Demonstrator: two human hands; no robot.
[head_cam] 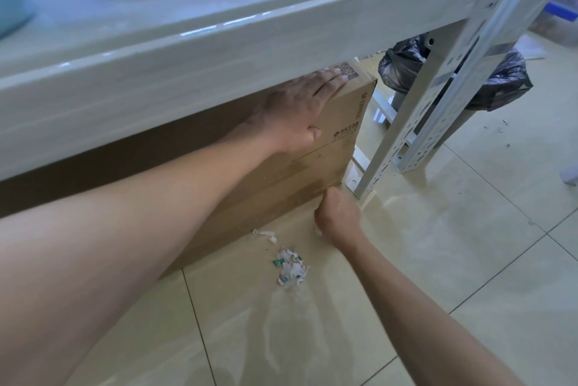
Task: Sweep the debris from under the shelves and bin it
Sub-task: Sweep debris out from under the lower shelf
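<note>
A person crouches at a pale grey metal shelf (194, 41), both bare arms reaching toward the space beneath it. A large cardboard box (341, 135) fills that space and stands on the glossy tiled floor (438, 260). The left hand (297, 110) lies flat and spread on the box's front face near its top right corner, fingers apart, pressing but not clamped on anything. The right hand (339, 213) is curled at the box's lower right corner, just beside the foot of the shelf upright (438, 98); its fingertips are hidden, so I cannot tell whether it grips the box edge or merely touches it. The debris (291, 263), a small heap of torn white and green paper scraps, sits on the floor just in front of the box, between the two forearms, with one loose curl a little nearer the box. A few more specks lie well apart, on the floor to the right past the upright. A bin lined with a black bag (506, 82) stands behind the upright. No broom or dustpan is in view. The step in hand appears to be shifting the box to reach the floor under the shelf. The next move probably calls for sliding it without scattering the heap, then gathering the scraps and carrying them to the bin.
</note>
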